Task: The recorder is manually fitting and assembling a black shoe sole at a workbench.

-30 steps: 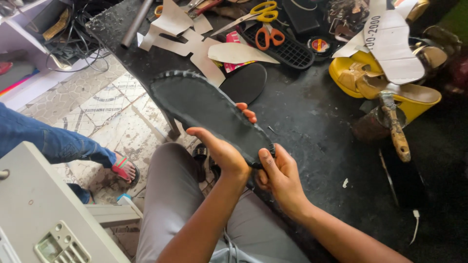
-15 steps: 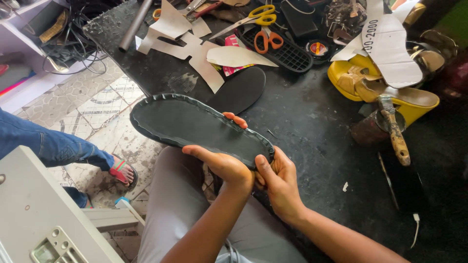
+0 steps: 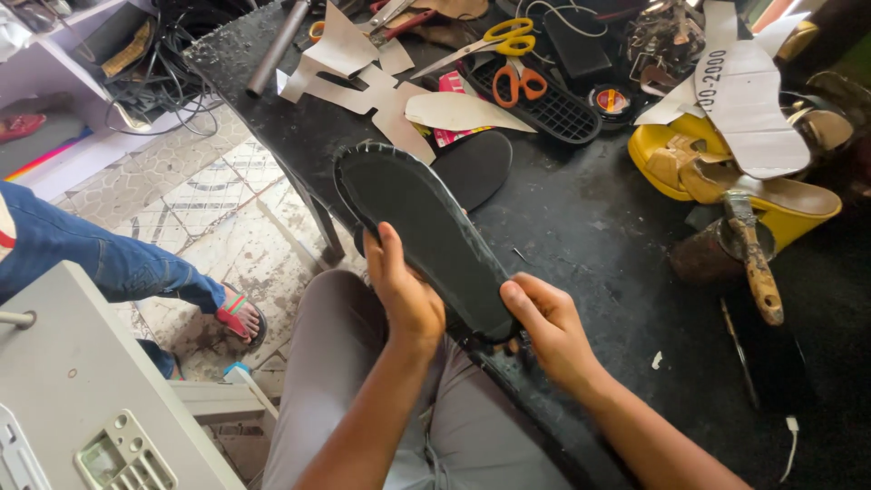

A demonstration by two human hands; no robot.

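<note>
A long black shoe sole (image 3: 417,227) with a raised stitched rim is held over the edge of the black worktable (image 3: 590,227). My left hand (image 3: 404,290) grips its left edge near the middle, thumb on top. Fingers of my right hand (image 3: 544,322) pinch the near end of the sole. The sole points away from me toward the upper left. A second dark sole (image 3: 476,168) lies flat on the table just behind it.
Grey paper pattern pieces (image 3: 363,68), yellow and orange scissors (image 3: 508,54), a black grid tray (image 3: 544,104), yellow sandals (image 3: 717,168) and a wooden-handled tool (image 3: 753,263) lie on the table. Another person's leg in jeans, foot in a sandal (image 3: 240,313), is on the tiled floor. A grey machine (image 3: 82,408) stands at lower left.
The sole has been turned in my hands, from lying nearly crosswise to pointing away toward the upper left. My left hand shifted along its edge; my right hand stays at the near end.
</note>
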